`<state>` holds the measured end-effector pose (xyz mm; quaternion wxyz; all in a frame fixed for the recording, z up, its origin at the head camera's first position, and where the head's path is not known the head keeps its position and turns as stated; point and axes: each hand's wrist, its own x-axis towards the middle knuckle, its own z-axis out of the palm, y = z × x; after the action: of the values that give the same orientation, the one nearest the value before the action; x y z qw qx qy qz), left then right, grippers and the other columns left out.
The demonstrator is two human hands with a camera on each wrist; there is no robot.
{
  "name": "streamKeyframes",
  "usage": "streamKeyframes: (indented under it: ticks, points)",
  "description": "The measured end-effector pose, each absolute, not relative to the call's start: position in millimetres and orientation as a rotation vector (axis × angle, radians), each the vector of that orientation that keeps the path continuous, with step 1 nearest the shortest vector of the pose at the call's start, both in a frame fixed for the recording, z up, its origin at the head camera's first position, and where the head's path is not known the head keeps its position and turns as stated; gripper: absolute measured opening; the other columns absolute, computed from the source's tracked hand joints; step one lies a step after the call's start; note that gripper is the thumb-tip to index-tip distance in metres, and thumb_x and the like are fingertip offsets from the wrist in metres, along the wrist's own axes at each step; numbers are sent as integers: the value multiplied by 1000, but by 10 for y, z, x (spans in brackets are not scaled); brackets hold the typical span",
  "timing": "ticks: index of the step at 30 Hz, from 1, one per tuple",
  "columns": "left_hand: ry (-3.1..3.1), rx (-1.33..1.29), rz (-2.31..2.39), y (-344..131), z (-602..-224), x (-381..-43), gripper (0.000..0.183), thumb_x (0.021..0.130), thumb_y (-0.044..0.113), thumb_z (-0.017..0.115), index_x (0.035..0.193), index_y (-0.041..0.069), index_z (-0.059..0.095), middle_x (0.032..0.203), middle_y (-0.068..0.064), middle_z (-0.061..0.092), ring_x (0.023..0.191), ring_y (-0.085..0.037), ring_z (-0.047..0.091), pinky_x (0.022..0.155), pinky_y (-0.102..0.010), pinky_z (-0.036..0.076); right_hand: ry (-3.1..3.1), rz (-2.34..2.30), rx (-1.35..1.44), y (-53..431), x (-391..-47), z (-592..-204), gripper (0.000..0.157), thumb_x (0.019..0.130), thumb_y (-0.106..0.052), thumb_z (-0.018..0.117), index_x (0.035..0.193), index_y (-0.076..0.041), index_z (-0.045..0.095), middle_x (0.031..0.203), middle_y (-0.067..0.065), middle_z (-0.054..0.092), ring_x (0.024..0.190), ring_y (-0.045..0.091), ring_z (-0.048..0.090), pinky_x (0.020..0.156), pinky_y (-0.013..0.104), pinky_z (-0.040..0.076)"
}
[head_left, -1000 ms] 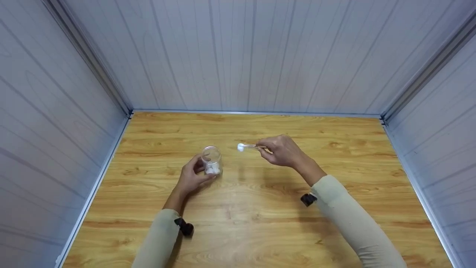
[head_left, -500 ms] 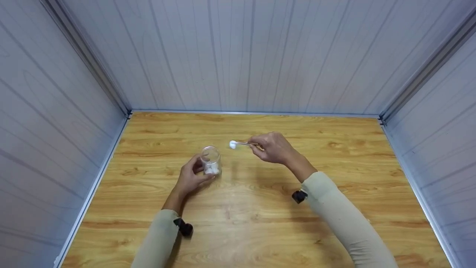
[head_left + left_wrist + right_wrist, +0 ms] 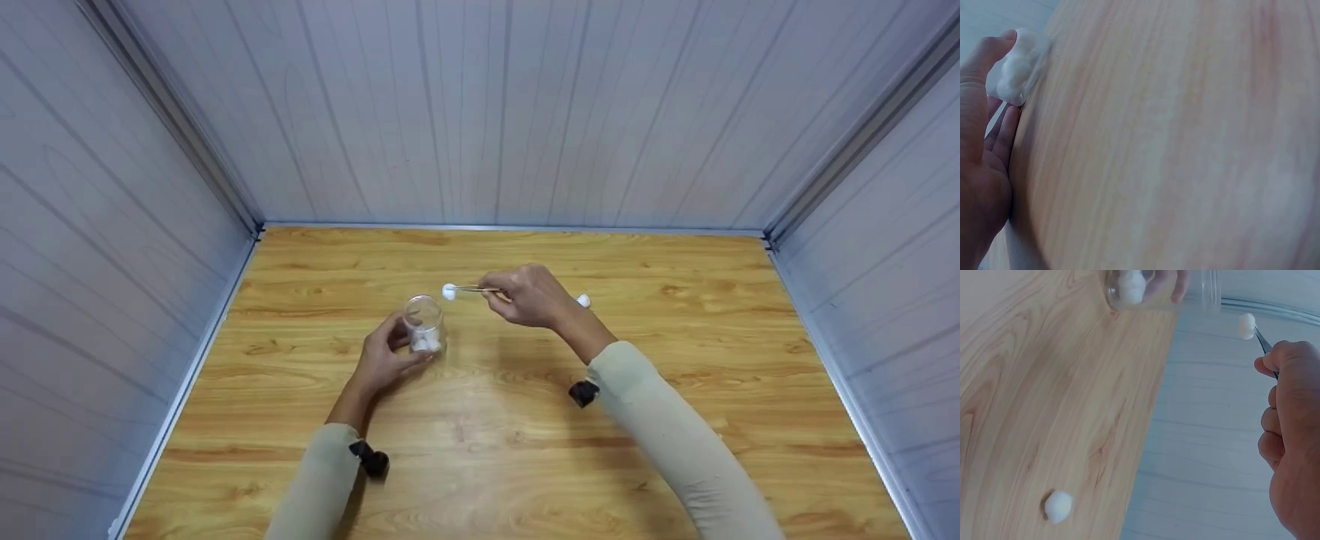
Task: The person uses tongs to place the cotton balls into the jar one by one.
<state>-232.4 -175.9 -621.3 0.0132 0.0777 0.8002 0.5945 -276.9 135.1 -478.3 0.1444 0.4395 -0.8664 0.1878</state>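
Note:
A clear glass jar (image 3: pixel 424 321) stands upright on the table, several white cotton balls (image 3: pixel 426 342) at its bottom. My left hand (image 3: pixel 384 358) holds it, thumb on the near side and fingers round the left. In the left wrist view the cotton balls (image 3: pixel 1016 64) show beside the thumb. My right hand (image 3: pixel 526 297) pinches metal tweezers (image 3: pixel 472 289), curled fingers round them. Between the tips sits one cotton ball (image 3: pixel 448 292), just above and right of the jar's mouth, apart from it. The right wrist view shows this held cotton ball (image 3: pixel 1247 326) beyond the jar's rim (image 3: pixel 1213 287).
Another cotton ball (image 3: pixel 583 301) lies on the table behind the right wrist, plainly visible in the right wrist view (image 3: pixel 1058 506). Pale panel walls (image 3: pixel 480 112) enclose the wooden table (image 3: pixel 480 450) at the back and both sides. A small black camera is strapped to each sleeve.
My right hand has moved left with the tweezers and their cotton ball, nearer the jar. The loose cotton ball on the table has come into sight behind the wrist. My left hand stays put.

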Motion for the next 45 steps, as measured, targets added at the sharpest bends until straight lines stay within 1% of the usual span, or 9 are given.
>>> streamKeyframes:
  ticks: [4,8,16,19,23,28,32,41,45]
  points:
    - [2496,232,1842,-1759,-6210,-2318,62,88,2,95,143,5,66,144,-21,72,139,-38,70,120,-41,62,-2477,540,1289,1293,-2769,-4766,16,107,-13,70,113,-6,84,97,9,88,53,19,60,50,33,47]
    - [2494,245,1852,-1767,-6214,-2317,63,88,-1,95,144,4,65,144,-21,72,138,-39,70,119,-42,62,-2467,543,1303,1225,-2764,-4733,15,107,-13,71,111,-6,84,96,9,88,54,18,61,50,35,50]
    - [2499,283,1883,-1776,-6236,-2321,64,87,-2,95,143,2,66,140,-23,73,135,-39,71,116,-37,63,-2450,526,1314,1075,-2749,-4697,15,107,-14,71,109,-7,83,93,7,87,56,19,64,52,38,55]
    - [2506,290,1871,-1781,-6245,-2319,70,88,0,95,151,4,64,141,-21,73,134,-37,71,117,-38,62,-2435,542,1322,1025,-2740,-4695,14,106,-13,71,109,-7,83,93,7,87,56,19,64,52,38,55]
    - [2500,281,1866,-1787,-6238,-2315,80,88,0,95,159,8,60,144,-19,71,135,-34,70,120,-40,60,-2411,565,1340,974,-2733,-4688,12,105,-12,72,108,-7,82,94,7,88,55,19,61,50,38,52]
    - [2501,279,1864,-1786,-6234,-2319,77,88,0,95,157,5,60,143,-21,71,135,-37,70,120,-44,61,-2397,556,1345,952,-2734,-4695,12,104,-12,72,107,-7,82,94,7,88,54,16,56,49,35,47]
    - [2494,277,1871,-1787,-6239,-2326,77,87,-1,96,156,6,61,143,-20,72,136,-37,70,120,-44,61,-2413,571,1357,952,-2738,-4708,12,106,-11,71,108,-6,82,94,8,88,54,14,53,49,33,46]
    - [2497,276,1871,-1782,-6242,-2335,79,88,1,95,158,10,60,143,-18,72,136,-35,70,122,-48,60,-2453,579,1348,960,-2736,-4718,14,105,-12,70,110,-6,82,100,8,89,58,19,63,55,40,58]
    - [2508,276,1862,-1777,-6226,-2328,77,88,0,95,157,7,60,142,-20,72,134,-35,70,120,-45,61,-2471,578,1346,962,-2731,-4723,15,105,-13,70,111,-6,83,102,8,89,60,20,66,58,41,61]
